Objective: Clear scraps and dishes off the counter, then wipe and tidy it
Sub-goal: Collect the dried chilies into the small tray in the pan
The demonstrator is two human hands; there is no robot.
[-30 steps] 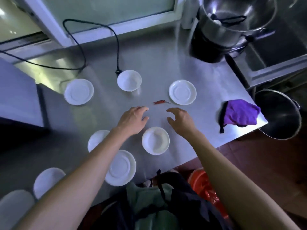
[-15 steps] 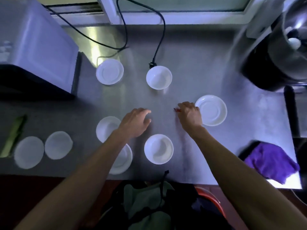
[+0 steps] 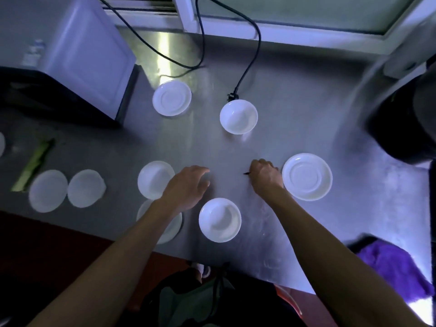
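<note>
Several white dishes lie on the steel counter (image 3: 295, 119). My right hand (image 3: 265, 177) is curled over a small red chili scrap (image 3: 246, 173), of which only the dark tip shows at its left side. A white saucer (image 3: 307, 177) sits just right of that hand. My left hand (image 3: 188, 187) hovers flat with relaxed fingers, holding nothing, between a small bowl (image 3: 154, 179) and a nearer white bowl (image 3: 220, 220). Another bowl (image 3: 238, 116) and a saucer (image 3: 171, 97) stand farther back. A purple cloth (image 3: 396, 267) lies at the counter's near right corner.
A grey appliance (image 3: 70, 55) stands at the back left, its black cord (image 3: 250, 60) ending by the far bowl. A green vegetable strip (image 3: 33, 165) and two white lids (image 3: 66, 190) lie at the left. A dark pot (image 3: 405, 119) stands at the right.
My right hand reached forward and closed over the red chili scrap beside the saucer. The camera swung left, bringing the grey appliance, lids and green strip into view. My left hand barely moved.
</note>
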